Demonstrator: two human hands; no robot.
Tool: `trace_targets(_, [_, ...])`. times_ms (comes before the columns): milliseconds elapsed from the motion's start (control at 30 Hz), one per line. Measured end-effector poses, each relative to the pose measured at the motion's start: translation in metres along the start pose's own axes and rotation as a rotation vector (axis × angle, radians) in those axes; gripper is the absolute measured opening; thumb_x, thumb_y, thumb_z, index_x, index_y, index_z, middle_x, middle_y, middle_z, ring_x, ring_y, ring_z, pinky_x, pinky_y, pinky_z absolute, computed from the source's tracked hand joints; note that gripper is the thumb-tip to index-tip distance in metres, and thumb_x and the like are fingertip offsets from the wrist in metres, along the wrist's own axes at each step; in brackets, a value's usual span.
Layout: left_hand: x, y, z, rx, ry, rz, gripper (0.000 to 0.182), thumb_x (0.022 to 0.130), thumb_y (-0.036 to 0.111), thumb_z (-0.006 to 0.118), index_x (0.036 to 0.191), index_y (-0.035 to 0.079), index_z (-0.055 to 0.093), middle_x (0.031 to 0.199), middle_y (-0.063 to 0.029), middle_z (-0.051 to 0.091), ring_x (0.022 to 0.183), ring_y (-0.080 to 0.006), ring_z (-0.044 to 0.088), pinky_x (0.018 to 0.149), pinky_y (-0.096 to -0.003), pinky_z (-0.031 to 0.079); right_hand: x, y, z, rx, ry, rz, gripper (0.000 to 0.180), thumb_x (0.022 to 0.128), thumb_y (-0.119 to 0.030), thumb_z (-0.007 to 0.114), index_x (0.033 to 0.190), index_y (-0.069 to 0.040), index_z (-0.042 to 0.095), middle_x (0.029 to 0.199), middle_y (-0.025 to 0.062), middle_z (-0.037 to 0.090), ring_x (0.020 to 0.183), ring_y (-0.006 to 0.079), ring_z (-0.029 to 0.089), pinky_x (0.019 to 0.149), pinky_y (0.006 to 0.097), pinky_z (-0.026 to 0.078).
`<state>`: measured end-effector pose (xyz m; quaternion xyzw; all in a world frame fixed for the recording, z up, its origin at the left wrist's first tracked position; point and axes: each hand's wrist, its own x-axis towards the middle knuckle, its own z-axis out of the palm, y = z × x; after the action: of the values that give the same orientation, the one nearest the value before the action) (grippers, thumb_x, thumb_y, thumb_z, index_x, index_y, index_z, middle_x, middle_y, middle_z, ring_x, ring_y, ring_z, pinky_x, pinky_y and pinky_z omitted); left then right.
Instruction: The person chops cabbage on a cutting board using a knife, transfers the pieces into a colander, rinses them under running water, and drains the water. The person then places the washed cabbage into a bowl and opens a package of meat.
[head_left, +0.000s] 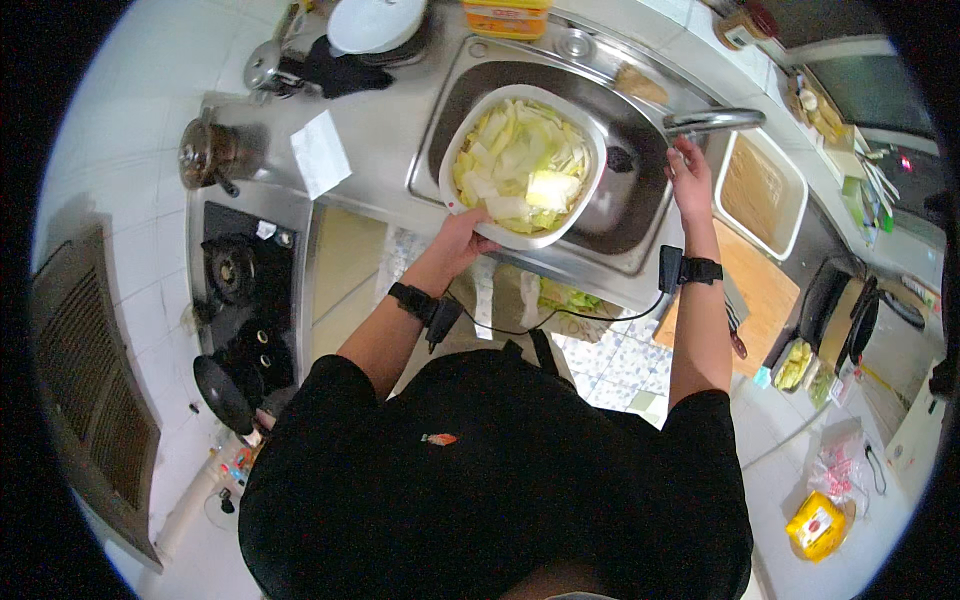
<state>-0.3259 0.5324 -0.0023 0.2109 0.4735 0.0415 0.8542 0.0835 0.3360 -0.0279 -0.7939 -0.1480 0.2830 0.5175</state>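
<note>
A white basin (598, 180) of cut, pale napa cabbage leaves (517, 161) in water is over the stainless-steel sink (630, 217). My left hand (463, 241) grips its near rim, the thumb over the edge. At the sink's right side, my right hand (688, 176) is raised with bent fingers right below the chrome faucet (712, 120). Whether those fingertips touch the faucet or its handle is hard to make out. A dark drain (619, 159) shows to the right of the basin.
Right of the sink are a white tub (796, 202), a wooden cutting board (765, 300) and a knife (738, 341). A paper sheet (321, 154) and gas stove (232, 274) are left. A bag of green leaves (574, 300) sits below the counter. A cable links both wrist straps.
</note>
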Motion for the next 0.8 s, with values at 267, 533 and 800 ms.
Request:
trace_targets(267, [-0.055,0.017,-0.115,-0.042,0.190,0.087,0.051,0.101,0.013,0.060,0.147,-0.005,0.046,0.138,-0.0198,0.065,0.118,-0.0337,0.072,0.097,-0.0486,0.067,-0.072,-0.018,0.105,-0.262,-0.332,-0.302,0.003,0.093,-0.004,0.073,0.095,-0.004,0.076,0.112,0.0124,0.079,0.109,0.0226,0.074,0.103,0.0342,0.054])
trace_targets(533, [-0.079,0.050,-0.206,-0.034,0.195,0.165,0.045,0.103,0.018,0.061,0.142,-0.005,0.056,0.131,-0.0160,0.070,0.110,-0.0287,0.076,0.092,-0.0419,0.067,-0.163,-0.112,0.288,-0.463,-0.448,-0.562,0.018,0.085,-0.011,0.081,0.099,-0.004,0.072,0.121,0.0160,0.075,0.108,0.0385,0.072,0.099,0.0437,0.057])
trace_targets(800, [-0.083,0.075,-0.243,-0.027,0.027,0.154,0.042,0.102,0.024,0.067,0.138,0.001,0.063,0.130,-0.0121,0.072,0.112,-0.0247,0.075,0.093,-0.0410,0.064,-0.217,-0.185,0.462,-1.029,-0.779,-0.748,0.080,0.082,-0.033,0.087,0.155,-0.028,0.055,0.173,0.0173,0.033,0.156,0.0499,0.034,0.125,0.0623,0.035])
